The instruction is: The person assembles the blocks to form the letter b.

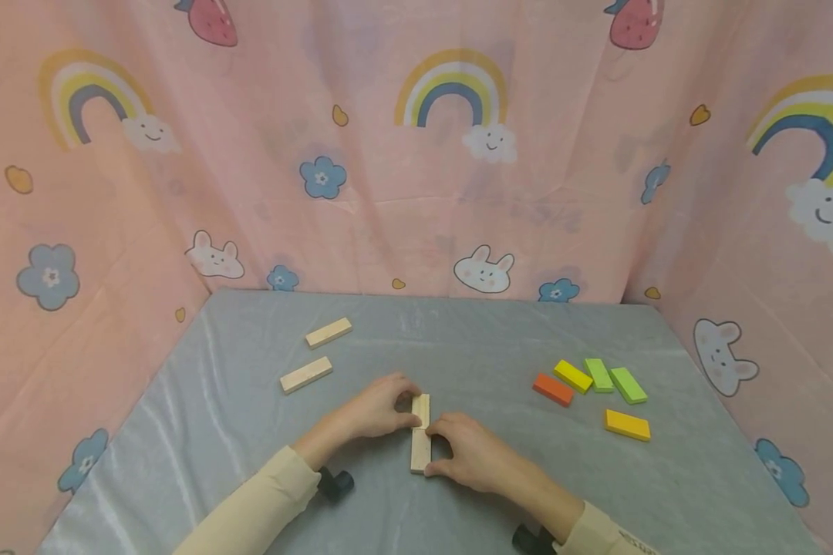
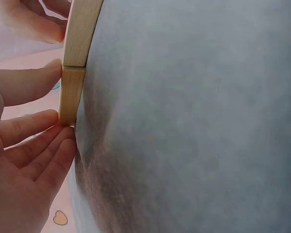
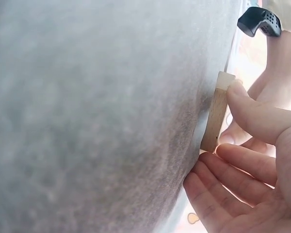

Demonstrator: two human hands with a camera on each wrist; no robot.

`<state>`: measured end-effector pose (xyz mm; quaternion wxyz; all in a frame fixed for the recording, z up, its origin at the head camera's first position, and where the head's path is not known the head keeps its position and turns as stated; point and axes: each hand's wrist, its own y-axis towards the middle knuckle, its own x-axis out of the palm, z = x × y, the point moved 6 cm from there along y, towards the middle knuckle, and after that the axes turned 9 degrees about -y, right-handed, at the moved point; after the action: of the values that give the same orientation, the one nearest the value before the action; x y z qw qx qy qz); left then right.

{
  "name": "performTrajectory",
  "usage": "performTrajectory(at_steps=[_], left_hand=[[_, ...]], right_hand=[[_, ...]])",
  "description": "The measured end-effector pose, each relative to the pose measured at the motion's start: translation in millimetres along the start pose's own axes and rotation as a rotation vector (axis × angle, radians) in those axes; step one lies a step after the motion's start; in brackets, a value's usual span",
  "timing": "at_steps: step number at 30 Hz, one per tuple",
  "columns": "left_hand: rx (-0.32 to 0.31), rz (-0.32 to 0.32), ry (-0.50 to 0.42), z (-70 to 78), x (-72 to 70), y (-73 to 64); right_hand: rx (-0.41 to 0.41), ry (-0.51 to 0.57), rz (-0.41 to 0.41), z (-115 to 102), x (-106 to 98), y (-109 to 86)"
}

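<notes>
Two plain wooden blocks lie end to end on the grey cloth in front of me, their short ends touching. My left hand (image 1: 384, 406) holds the farther block (image 1: 421, 408) by its ends, between thumb and index finger. The nearer block (image 1: 420, 452) is gripped lengthwise by my right hand (image 1: 473, 453). In the left wrist view, the seam between the farther block (image 2: 72, 97) and the nearer block (image 2: 82, 36) shows, with their faces nearly in line. The right wrist view shows the thumb and fingers around the nearer block (image 3: 215, 116).
Two more plain blocks lie to the left, one farther (image 1: 328, 332) and one nearer (image 1: 306, 375). On the right are a red block (image 1: 552, 390), two green blocks (image 1: 628, 385), a yellow block (image 1: 573, 376) and an orange-yellow block (image 1: 627, 425). A pink patterned curtain (image 1: 416, 223) surrounds the table.
</notes>
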<state>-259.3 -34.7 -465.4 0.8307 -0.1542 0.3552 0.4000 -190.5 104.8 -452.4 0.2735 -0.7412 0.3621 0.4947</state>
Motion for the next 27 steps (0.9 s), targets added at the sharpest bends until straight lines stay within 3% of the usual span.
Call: performTrajectory(at_steps=[27], left_hand=[[0.017,0.003,0.019,1.1,1.4,0.6]], right_hand=[[-0.013,0.006,-0.004,1.0,-2.2,4.6]])
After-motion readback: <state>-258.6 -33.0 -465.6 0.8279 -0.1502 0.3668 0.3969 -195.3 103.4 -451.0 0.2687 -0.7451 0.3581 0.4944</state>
